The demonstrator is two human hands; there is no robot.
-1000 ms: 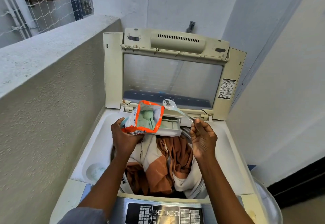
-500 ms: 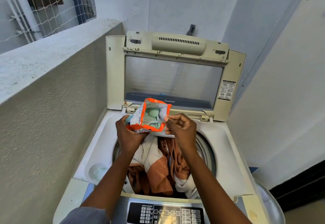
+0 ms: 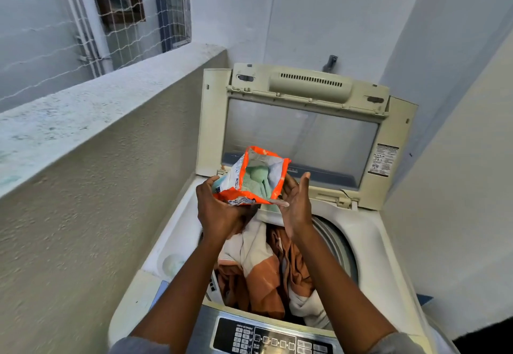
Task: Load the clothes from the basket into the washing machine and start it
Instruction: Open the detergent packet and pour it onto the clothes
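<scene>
The top-loading washing machine (image 3: 369,242) stands with its lid (image 3: 299,131) raised against the back wall. Orange and cream clothes (image 3: 266,273) fill the drum. Above the drum's far edge, my left hand (image 3: 219,215) grips an open orange and white detergent packet (image 3: 249,178) from below; green powder shows inside. My right hand (image 3: 297,203) cups the packet's right side, fingers behind it and thumb up. A clear spoon handle (image 3: 277,202) sticks out of the packet's mouth. The control panel (image 3: 272,339) lies at the near edge.
A rough concrete parapet wall (image 3: 83,137) runs close along the machine's left side, with netting and a window beyond it. A plain wall closes in on the right. The pulled-out detergent drawer (image 3: 268,212) is partly hidden under the packet.
My right hand brought the clear spoon from over the drawer into the packet, let it go and now cups the packet's side. The packet has lifted slightly.
</scene>
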